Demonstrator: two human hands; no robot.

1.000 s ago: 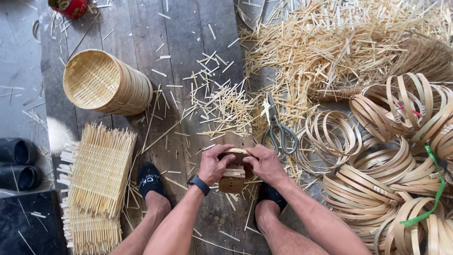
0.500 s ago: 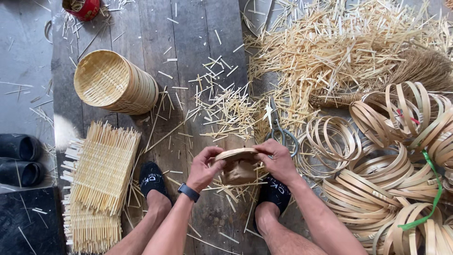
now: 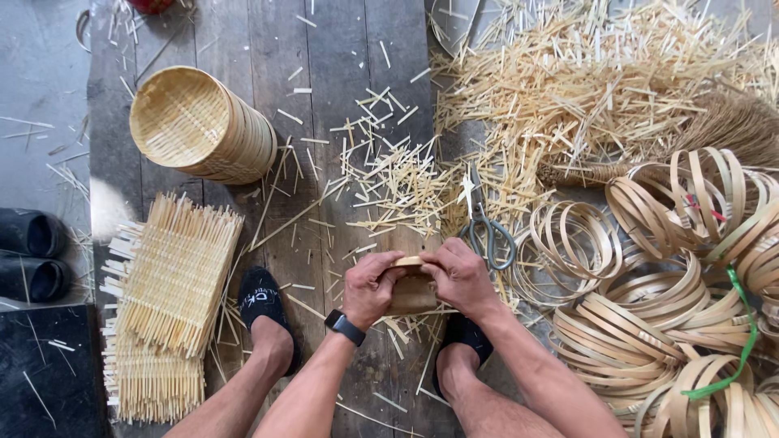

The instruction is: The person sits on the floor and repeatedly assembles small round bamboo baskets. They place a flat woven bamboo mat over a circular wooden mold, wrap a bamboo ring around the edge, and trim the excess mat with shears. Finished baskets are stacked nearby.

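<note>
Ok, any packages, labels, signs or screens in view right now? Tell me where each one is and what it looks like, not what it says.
Smartwatch: on the left wrist, small black rounded face and black band; its screen is dark.
Slipper: on the left foot, black, with small white printed marking on top.
No packages or signs show.

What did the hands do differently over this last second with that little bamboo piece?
Both hands kept hold of the small bamboo basket throughout. A second ago it sat upright between them; half a second ago it was tipped so its round rim faced up; now the left hand and right hand press it from both sides again. The scissors, stacked baskets and woven mats stayed put.
</note>
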